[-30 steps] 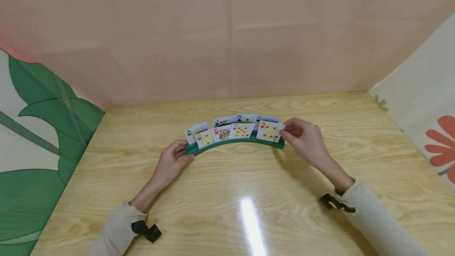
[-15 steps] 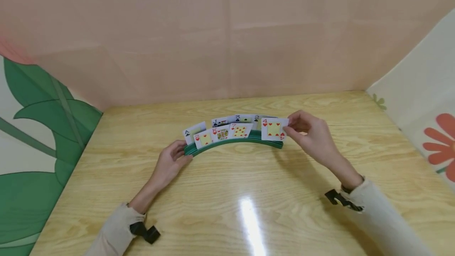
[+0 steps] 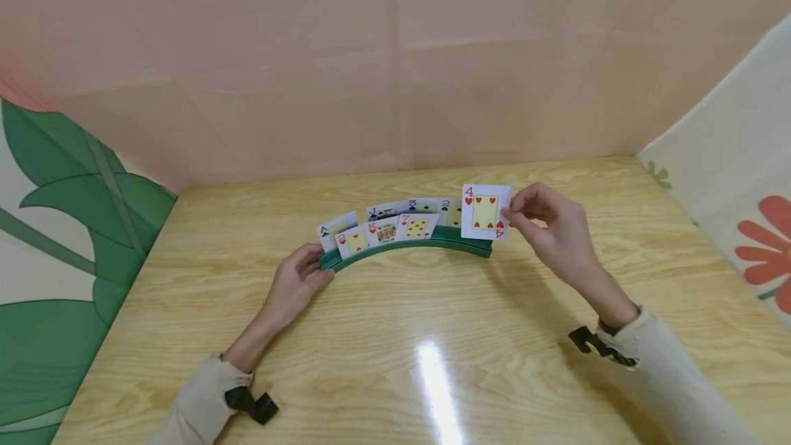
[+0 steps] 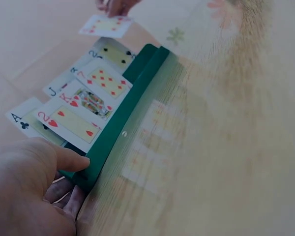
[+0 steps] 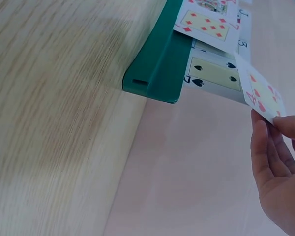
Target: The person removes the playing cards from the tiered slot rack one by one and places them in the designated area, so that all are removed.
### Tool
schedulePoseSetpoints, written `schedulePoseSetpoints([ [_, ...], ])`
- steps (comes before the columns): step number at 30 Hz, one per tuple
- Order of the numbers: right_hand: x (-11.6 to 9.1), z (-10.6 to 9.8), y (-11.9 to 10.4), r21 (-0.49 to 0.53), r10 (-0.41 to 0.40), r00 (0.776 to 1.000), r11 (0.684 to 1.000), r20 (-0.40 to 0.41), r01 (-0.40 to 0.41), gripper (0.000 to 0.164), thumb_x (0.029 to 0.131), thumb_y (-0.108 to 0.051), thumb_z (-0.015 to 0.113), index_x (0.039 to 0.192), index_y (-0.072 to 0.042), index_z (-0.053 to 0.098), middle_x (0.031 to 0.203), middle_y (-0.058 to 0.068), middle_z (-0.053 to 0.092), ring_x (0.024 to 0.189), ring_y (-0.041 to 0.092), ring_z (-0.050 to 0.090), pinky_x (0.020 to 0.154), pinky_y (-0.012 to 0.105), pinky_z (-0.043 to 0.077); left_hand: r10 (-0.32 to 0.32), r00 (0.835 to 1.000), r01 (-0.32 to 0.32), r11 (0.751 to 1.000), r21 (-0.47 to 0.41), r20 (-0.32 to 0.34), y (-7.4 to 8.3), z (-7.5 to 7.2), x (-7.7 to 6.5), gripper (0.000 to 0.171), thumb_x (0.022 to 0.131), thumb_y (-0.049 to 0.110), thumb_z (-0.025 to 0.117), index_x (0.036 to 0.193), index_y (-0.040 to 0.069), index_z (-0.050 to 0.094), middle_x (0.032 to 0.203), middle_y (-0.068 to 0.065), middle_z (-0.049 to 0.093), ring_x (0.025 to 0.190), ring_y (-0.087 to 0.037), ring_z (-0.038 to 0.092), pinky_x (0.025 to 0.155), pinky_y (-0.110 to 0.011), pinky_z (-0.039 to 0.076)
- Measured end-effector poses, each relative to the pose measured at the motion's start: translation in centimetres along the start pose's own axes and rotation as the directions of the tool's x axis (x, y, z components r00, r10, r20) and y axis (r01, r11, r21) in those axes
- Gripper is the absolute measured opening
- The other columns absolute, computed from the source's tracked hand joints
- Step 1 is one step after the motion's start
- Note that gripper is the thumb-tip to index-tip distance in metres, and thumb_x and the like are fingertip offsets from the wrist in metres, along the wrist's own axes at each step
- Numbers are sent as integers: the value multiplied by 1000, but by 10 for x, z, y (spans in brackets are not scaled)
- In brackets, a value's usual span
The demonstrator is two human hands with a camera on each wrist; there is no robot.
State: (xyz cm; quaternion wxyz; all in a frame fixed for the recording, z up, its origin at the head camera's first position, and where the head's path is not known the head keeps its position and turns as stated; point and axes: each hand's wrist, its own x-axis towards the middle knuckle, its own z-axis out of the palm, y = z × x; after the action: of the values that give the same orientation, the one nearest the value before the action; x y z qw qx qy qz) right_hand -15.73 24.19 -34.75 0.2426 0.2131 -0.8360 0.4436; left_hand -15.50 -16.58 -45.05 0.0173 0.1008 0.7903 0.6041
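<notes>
A curved green playing-card holder [image 3: 446,235] stands on the wooden table with two rows of cards. My left hand [image 3: 299,283] grips its left end, thumb [image 4: 71,160] on the front. The front row shows the two of hearts [image 4: 66,129], king of hearts [image 4: 92,104] and seven of diamonds [image 4: 107,82]. Behind are a black ace [image 3: 327,233], a jack [image 3: 382,213], a black three [image 3: 426,205] and a black two [image 5: 214,73]. Between thumb and fingers, my right hand [image 3: 556,232] pinches the four of hearts [image 3: 485,213] by its right edge, raised over the holder's right end.
The wood-grain table [image 3: 371,342] carries a bright light reflection. A pinkish sheet [image 3: 395,74] hangs along its back edge. Printed leaves [image 3: 68,191] border the left side and a red flower print [image 3: 766,246] the right. Black straps with small devices [image 3: 252,404] sit on the wrists.
The four of hearts has left the holder's front row, lifted up and slightly right by my right hand. My left hand has kept its grip on the holder.
</notes>
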Motion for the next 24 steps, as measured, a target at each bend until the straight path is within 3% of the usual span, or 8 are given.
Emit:
schedulePoseSetpoints([
  [9, 3, -5, -2, -13, -53, 999, 999, -8, 53, 19, 84, 15, 70, 95, 0, 72, 94, 10, 72, 84, 0, 66, 76, 9, 54, 28, 1000, -29, 999, -19, -11, 1, 1, 3, 38, 90, -5, 68, 126, -7, 56, 130, -22, 57, 121, -32, 57, 104, -30, 49],
  [24, 3, -14, -6, -16, 54, 997, 998, -57, -55, 23, 85, 8, 72, 107, 0, 70, 100, 5, 69, 85, 4, 65, 75, 8, 53, 12, 1000, -12, 999, -40, -8, 1, 2, 2, 38, 89, -6, 69, 125, -7, 57, 129, -22, 58, 119, -32, 58, 104, -36, 50],
])
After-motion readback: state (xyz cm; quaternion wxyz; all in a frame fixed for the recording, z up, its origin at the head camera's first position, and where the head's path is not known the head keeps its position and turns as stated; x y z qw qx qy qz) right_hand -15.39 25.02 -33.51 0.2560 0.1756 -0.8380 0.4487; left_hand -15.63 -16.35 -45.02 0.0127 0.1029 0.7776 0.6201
